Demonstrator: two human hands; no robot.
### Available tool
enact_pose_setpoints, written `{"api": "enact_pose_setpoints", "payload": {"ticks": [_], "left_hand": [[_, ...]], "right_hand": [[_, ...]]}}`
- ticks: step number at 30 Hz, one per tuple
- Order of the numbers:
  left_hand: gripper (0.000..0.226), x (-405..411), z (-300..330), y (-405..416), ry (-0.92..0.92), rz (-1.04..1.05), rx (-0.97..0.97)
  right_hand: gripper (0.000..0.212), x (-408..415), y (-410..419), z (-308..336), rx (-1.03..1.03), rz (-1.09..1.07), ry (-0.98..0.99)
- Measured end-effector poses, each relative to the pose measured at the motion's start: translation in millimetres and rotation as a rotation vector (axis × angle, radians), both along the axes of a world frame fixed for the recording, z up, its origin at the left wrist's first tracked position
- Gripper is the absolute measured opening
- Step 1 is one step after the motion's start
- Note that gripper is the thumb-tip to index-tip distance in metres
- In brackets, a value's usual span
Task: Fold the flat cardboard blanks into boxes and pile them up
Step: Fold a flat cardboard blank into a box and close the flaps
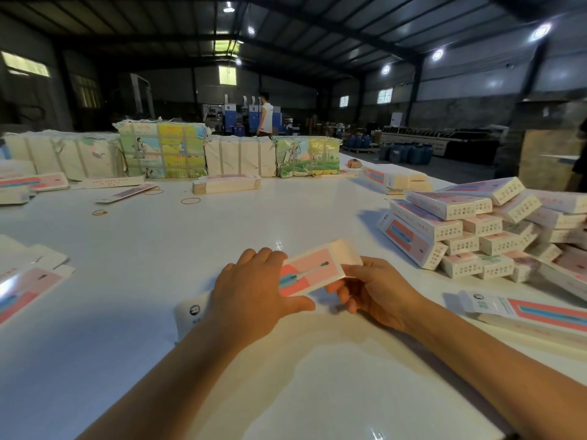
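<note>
I hold one pink, red and blue printed cardboard blank [317, 268] just above the white table [222, 230], in front of me. My left hand [254, 290] lies over its left half, fingers on top and thumb underneath. My right hand [374, 290] pinches its right end from below. The blank's white end flap [192, 312] pokes out under my left wrist. A heap of folded boxes [476, 230] is piled at the right. Flat blanks lie at the near right [540, 315] and near left [25, 281].
Strapped bundles of printed card [162, 150] line the table's far edge, with a small stack of blanks [225, 184] in front and several rubber bands [190, 201] scattered. A person [265, 115] stands far behind by machines. Blue drums [406, 152] sit on the floor.
</note>
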State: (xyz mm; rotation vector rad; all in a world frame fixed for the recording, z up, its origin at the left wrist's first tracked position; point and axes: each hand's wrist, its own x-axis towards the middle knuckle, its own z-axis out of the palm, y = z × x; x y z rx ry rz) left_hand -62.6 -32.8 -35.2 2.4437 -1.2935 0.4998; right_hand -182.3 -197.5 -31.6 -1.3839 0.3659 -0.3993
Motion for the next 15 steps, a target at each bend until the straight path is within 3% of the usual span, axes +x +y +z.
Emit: {"api": "enact_pose_setpoints", "payload": {"ticks": [2,5,9,15], "left_hand": [[0.072,1,3,0,0.043,0.038,-0.034],[0.071,0,6,0,0.091,0.108,-0.070],[0.072,-8,8,-3,0.093,0.138,-0.072],[0.076,-15,6,-8,-0.014,0.170,-0.019]], "right_hand": [[0.015,0,-2,1,-0.053,-0.179,-0.078],[0.012,-6,-5,2,-0.349,-0.447,-0.203],[0.020,-7,11,-1,-0.593,-0.374,-0.235],[0.015,-4,19,-6,-0.693,-0.315,-0.209]]}}
